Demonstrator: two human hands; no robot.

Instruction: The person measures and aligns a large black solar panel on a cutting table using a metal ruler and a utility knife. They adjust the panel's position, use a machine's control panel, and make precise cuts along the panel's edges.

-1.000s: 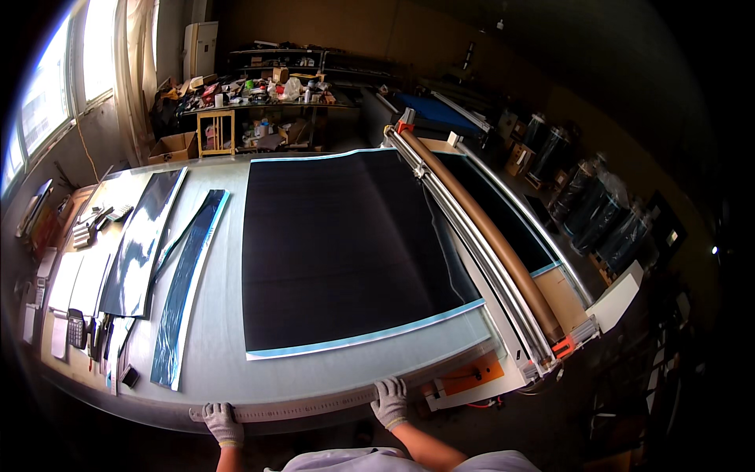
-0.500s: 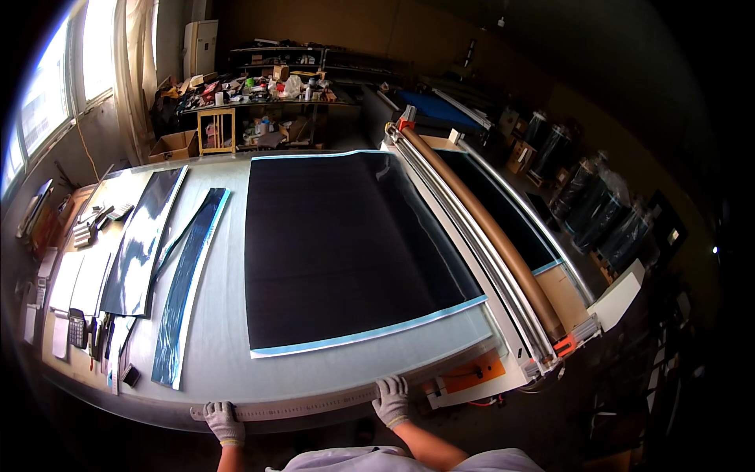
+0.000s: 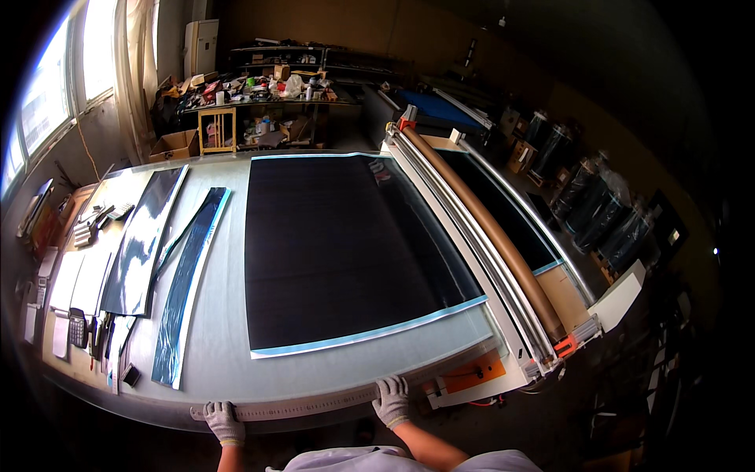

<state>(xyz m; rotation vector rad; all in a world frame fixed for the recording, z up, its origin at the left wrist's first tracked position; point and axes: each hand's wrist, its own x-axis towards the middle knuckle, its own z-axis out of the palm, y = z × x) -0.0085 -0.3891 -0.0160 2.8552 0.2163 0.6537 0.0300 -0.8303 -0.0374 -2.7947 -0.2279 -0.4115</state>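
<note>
Along the near edge of the large pale work table (image 3: pixel 216 315) lies a long steel ruler (image 3: pixel 307 410). My left hand (image 3: pixel 225 425), in a light knitted glove, holds its left end with the fingers over the top. My right hand (image 3: pixel 392 403), gloved the same way, grips it by the right end. Beyond the ruler a big black sheet (image 3: pixel 346 252) is spread flat, with light blue and white strips along its near and far borders. A gap of bare table separates the sheet from the ruler and both hands.
A machine with a long brown roller (image 3: pixel 480 232) and metal bars runs along the table's right side. Glossy film strips (image 3: pixel 189 291), a calculator (image 3: pixel 77 329) and small tools lie at the left. A cluttered bench (image 3: pixel 267 98) stands at the back, with wrapped rolls (image 3: pixel 613 220) far right.
My hands and the ruler stay in place. Only the reflection near the black sheet's far right corner looks different.
</note>
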